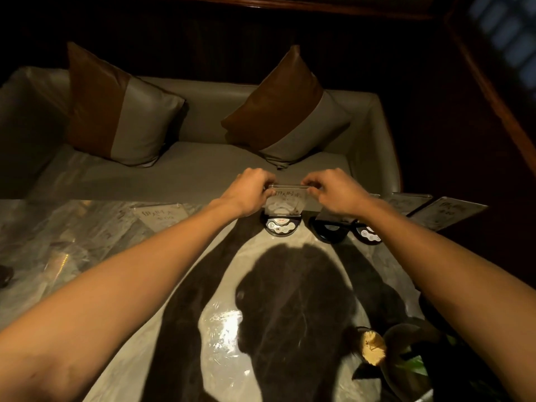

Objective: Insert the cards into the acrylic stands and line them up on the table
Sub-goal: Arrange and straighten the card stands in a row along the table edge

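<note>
An upright clear acrylic stand with a printed card [285, 200] sits on a round black base [280, 226] near the table's far edge. My left hand [250, 191] pinches its upper left corner and my right hand [333, 191] pinches its upper right corner. To the right stand two more black bases [329, 230] [369, 235], and further right two acrylic stands with cards [407, 203] [448, 213] lean in a row. Another acrylic piece with a card [162, 214] lies flat to the left.
The marble table [174, 314] is glossy and carries my shadow. A dark flower decoration [385, 352] stands at the near right. Behind the table is a grey sofa [203, 166] with two brown-and-grey cushions [116, 108] [287, 114].
</note>
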{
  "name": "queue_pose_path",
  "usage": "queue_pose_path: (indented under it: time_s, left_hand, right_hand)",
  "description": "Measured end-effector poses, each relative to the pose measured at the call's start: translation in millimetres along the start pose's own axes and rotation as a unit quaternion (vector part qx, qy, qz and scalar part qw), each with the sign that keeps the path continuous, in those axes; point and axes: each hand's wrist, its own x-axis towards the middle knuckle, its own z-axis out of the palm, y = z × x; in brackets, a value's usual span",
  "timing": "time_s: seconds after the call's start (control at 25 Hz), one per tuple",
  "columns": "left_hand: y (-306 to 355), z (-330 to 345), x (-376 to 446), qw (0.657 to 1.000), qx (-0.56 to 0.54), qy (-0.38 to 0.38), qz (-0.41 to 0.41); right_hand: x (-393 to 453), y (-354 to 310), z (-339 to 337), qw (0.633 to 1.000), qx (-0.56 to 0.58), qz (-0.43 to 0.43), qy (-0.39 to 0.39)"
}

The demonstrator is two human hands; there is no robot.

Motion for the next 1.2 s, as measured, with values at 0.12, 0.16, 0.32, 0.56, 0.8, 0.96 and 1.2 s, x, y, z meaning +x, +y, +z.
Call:
queue_pose_path:
  time_s: [0.12,0.16,0.32,0.56,0.8,0.96,1.2]
  left_hand:
    - [5,5,4,1.000,-0.005,-0.005,-0.001]
    - [6,7,5,1.000,-0.006,-0.005,0.000]
    - [10,11,9,1.000,-0.008,-0.001,-0.003]
    - [13,15,12,1.000,-0.010,-0.008,0.001]
    - [13,14,15,1.000,-0.015,-0.006,0.010]
    - [12,21,15,1.000,-0.021,-0.002,0.006]
    - [12,20,14,1.000,-0.013,-0.010,0.017]
  right_hand:
    - [-3,6,-1,1.000,-0.005,0.002,-0.012]
    - [-5,9,-1,1.000,-0.003,0.003,-0.015]
    - [-5,17,0,1.000,0.011,0.008,-0.020]
    - [-4,23,-2,1.000,0.005,0.016,-0.010]
    - [-6,27,-2,1.000,0.017,0.007,-0.012]
    - [-10,27,-4,1.000,0.015,0.014,-0.020]
    - [-10,27,-3,1.000,0.010,0.015,-0.016]
